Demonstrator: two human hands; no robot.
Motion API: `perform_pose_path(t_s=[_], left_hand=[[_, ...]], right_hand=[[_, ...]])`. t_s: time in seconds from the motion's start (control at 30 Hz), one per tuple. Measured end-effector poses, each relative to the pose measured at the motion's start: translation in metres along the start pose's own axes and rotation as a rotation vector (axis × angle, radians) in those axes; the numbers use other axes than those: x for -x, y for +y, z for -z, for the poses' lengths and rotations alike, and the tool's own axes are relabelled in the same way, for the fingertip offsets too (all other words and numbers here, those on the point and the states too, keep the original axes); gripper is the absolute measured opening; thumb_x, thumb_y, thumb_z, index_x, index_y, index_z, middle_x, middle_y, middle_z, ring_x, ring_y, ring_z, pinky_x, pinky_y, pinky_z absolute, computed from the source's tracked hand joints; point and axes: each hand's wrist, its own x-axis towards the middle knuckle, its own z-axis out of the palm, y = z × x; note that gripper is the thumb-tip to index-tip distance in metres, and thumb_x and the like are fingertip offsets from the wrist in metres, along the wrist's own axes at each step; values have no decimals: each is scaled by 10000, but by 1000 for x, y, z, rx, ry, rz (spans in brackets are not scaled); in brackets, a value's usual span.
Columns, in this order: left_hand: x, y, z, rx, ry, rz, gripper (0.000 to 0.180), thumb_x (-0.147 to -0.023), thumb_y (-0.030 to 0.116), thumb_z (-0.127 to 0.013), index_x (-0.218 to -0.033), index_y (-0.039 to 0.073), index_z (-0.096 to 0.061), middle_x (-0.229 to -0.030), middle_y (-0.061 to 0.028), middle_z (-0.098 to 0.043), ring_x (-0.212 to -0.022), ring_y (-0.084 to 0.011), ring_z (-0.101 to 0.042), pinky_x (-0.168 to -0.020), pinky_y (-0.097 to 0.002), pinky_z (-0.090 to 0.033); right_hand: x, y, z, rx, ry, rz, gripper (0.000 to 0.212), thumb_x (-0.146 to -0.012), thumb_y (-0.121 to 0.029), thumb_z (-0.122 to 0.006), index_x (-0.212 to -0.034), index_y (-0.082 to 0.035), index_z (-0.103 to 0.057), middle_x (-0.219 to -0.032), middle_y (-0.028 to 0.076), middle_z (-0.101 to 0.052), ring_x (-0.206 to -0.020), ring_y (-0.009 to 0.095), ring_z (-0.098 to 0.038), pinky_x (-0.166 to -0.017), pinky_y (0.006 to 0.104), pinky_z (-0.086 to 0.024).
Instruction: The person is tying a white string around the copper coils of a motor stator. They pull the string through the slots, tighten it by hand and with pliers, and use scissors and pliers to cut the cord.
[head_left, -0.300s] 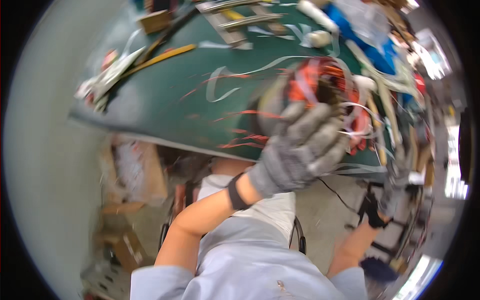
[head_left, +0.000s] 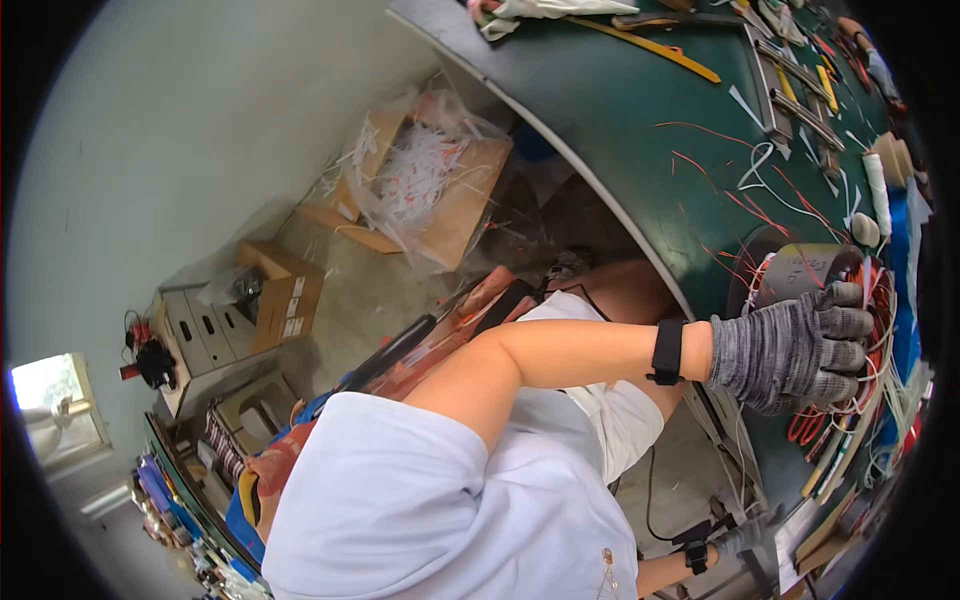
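Observation:
A grey metal cylinder with orange wire windings, like a motor stator (head_left: 800, 272), lies on its side on the green table at the right. My left hand (head_left: 790, 350), in a grey knit glove, lies over its near side with the fingers curled against the windings. Loose orange wires (head_left: 735, 195) and a white sleeve strip (head_left: 758, 170) trail from it over the tabletop. My right hand (head_left: 745, 538), also gloved, hangs low beside the table at the bottom right. Its fingers are small and unclear, and I cannot make out anything in it.
A yellow stick (head_left: 650, 48) and a metal frame (head_left: 795, 95) lie farther up the green table (head_left: 620, 120). A white roll (head_left: 877, 195) stands beyond the stator. On the floor, a carton (head_left: 465, 205) holds white scraps, and another box (head_left: 285, 300) stands by grey cabinets.
The view has swung left, so the table and stator now appear farther right and the floor boxes show. My left hand stays at the stator; my right hand stays low beside the table.

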Motion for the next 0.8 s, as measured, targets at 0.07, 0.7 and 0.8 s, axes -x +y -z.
perform_pose_path(t_s=[0.07,0.7,0.8], left_hand=[[5,5,5,-37,-15,35,235,-718,285,-576,-896,133,-562,-1000,-77,-508,-1061,-341,-434,-988,-545,-237],[194,91,299,-665,-1062,1158,121,-677,119,-589,-779,56,-608,-743,-139,-584,-754,-343,-560,-685,-385,-448],[267,88,411,-646,-982,1679,198,-729,177,-588,-856,26,-600,-838,-167,-604,-784,-312,-570,-694,-367,-445]], right_hand=[[-6,19,3,-29,23,-94,415,-835,-125,-568,-1217,-19,-443,-1141,127,-520,-966,192,-539,-865,296,-426],[-43,64,37,577,82,341,501,-810,-118,-564,-1278,-30,-410,-1159,122,-512,-1015,207,-527,-851,313,-431],[-51,66,47,738,69,457,502,-807,-119,-563,-1277,-31,-413,-1153,116,-514,-1017,205,-524,-845,312,-432]])
